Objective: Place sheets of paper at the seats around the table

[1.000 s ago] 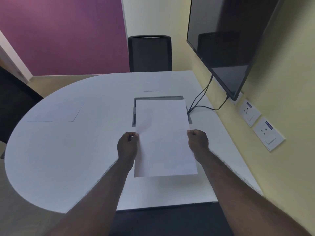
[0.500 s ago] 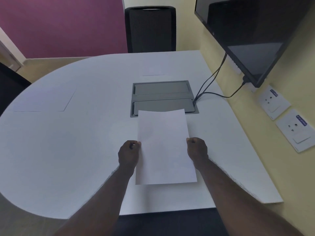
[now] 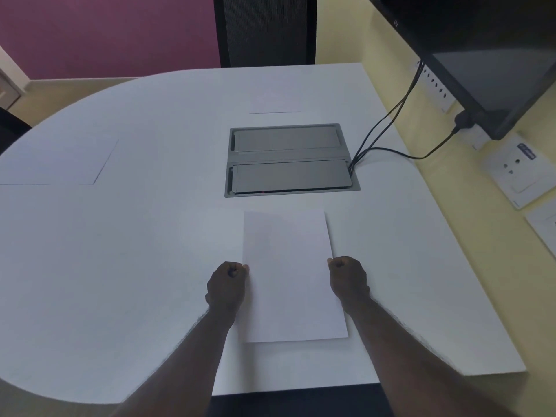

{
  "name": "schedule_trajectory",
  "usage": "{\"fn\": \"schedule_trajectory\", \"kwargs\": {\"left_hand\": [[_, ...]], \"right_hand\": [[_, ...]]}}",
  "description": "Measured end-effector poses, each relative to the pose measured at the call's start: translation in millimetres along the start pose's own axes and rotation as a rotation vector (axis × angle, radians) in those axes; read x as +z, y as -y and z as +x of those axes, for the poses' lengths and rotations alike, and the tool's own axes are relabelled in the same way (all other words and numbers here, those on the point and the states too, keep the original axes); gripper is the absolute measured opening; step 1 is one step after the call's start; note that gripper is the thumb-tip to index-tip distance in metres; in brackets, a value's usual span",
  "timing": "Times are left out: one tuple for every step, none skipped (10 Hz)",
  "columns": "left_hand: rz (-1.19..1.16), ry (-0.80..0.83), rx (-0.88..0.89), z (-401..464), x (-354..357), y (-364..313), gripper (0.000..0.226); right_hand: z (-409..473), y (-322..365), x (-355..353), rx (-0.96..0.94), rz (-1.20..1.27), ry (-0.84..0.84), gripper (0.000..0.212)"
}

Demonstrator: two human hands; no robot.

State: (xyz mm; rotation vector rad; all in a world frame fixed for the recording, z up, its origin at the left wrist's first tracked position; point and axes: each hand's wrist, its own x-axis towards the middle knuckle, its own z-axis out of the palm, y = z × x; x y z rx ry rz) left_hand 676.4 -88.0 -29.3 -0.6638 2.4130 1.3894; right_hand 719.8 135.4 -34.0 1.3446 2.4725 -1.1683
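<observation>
- Sheet of paper [image 3: 290, 275]: low over table [image 3: 120, 251], near edge, pinched by left hand [image 3: 226, 288] and right hand [image 3: 349, 282]
- Risk: uneven release, sheet skews or slides
- Risk: drifts toward cable hatch [image 3: 290, 159]

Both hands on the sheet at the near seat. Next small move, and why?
Probably let go with both hands and draw them back. The sheet looks flat or nearly flat on the table, square to the near edge, clear of the grey cable box. The left hand and right hand pinch its side edges.
</observation>
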Motion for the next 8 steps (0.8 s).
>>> {"fn": "schedule_trajectory", "kwargs": {"left_hand": [[0.028,-0.005,-0.010,5.5,3.3,7.9,0.009],[0.059,-0.017,-0.003,8.6,5.8,10.9,0.008],[0.129,-0.030,0.023,11.4,7.7,14.8,0.008],[0.161,-0.036,0.046,12.0,7.9,17.6,0.007],[0.180,-0.025,0.067,14.7,8.1,19.2,0.007],[0.183,-0.018,0.080,16.0,7.7,22.7,0.010],[0.175,-0.025,0.109,16.8,6.5,21.0,0.012],[0.086,-0.038,0.110,18.5,4.5,20.3,0.013]], "right_hand": [[5.1,-6.5,6.5,0.012,-0.035,-0.011,0.021],[7.7,-8.3,9.1,0.028,-0.035,-0.027,0.020],[8.7,-7.8,11.1,0.041,-0.028,-0.049,0.017],[7.5,-7.6,12.6,0.047,-0.018,-0.078,0.012],[8.1,-7.2,13.7,0.053,-0.002,-0.121,0.010],[7.2,-7.2,15.1,0.058,0.009,-0.117,0.011],[4.5,-5.8,14.9,0.039,0.028,-0.136,0.012],[3.5,-6.4,11.1,0.036,0.032,-0.169,0.022]]}}
